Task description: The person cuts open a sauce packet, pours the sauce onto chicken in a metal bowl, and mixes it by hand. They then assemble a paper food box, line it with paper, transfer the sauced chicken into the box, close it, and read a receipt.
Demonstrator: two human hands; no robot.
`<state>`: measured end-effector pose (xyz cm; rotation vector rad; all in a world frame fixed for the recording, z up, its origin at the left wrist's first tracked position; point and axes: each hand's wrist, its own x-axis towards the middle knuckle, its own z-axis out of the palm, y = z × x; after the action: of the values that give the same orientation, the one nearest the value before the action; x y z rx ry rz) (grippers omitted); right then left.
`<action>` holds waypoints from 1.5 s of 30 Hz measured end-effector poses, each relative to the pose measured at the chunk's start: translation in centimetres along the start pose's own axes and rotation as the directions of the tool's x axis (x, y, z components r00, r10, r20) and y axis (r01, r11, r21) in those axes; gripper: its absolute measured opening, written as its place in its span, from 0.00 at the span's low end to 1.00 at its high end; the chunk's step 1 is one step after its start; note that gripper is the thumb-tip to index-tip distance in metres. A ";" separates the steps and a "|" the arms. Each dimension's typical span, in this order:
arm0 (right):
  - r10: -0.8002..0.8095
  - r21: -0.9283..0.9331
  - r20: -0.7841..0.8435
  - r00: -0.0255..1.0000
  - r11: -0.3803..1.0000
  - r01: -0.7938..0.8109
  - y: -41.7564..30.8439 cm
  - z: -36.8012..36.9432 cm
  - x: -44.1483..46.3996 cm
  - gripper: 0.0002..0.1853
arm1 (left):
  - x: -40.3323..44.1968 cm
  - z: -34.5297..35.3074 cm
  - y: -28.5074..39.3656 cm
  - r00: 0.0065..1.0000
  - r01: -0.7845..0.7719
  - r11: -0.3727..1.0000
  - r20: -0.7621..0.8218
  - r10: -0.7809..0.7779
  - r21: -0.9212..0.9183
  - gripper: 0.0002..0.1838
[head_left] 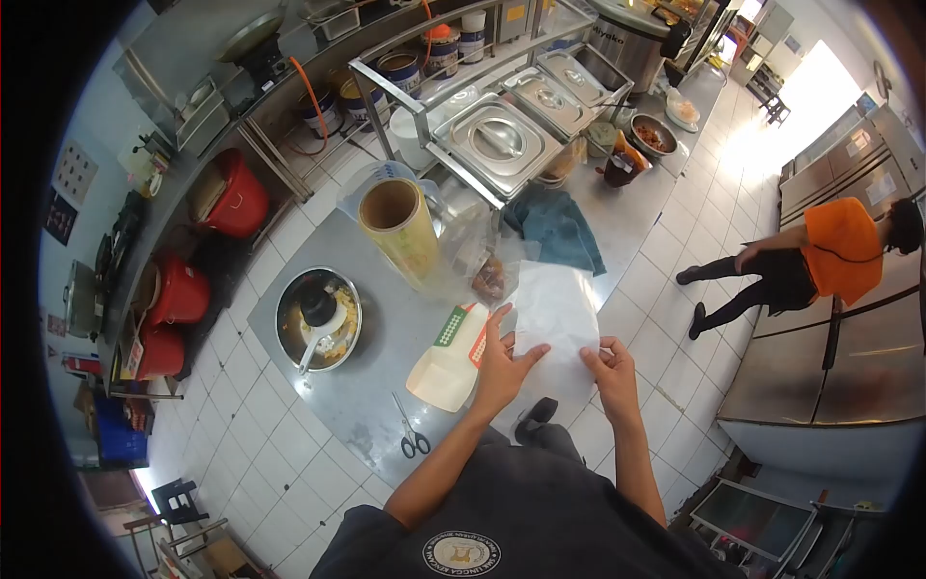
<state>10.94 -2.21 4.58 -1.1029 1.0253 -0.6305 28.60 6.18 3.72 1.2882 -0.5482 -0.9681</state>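
Item one: a translucent sheet [559, 314], perhaps a bag (we could not tell), held over the right-hand edge of the tabletop [386, 309]. Left hand [506, 362]: thumb and fingers pinched on its left border, near the pale packs [444, 374]. Right hand [612, 372]: pinched on the right border. Handling note: we judged that light, level grips served best, with a rub of the thumbs should two layers cling, and the far end kept off the teal cloth [552, 227]. Also listed: scissors [409, 431] toward the near corner, best left clear of our sleeves.
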 end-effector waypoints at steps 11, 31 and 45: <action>-0.149 -0.608 0.147 0.978 0.766 0.208 -5.5 0.8 -2.1 0.15 | 0.6 -3.9 5.0 0.950 -0.188 0.854 0.311 0.033 0.484 0.16; -0.235 -0.480 0.418 0.878 0.763 0.433 11.5 16.8 7.0 0.06 | -6.0 -15.3 -4.1 0.826 0.285 0.714 -0.541 0.156 0.640 0.12; -0.489 -0.617 0.694 0.529 -0.024 0.787 15.9 20.6 5.1 0.09 | -8.5 -17.3 -10.4 0.742 0.257 0.493 -0.497 0.451 0.831 0.05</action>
<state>30.72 7.77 -10.03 -2.7869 0.4154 -0.5672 35.14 22.83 -8.88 2.3725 -0.5349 0.0673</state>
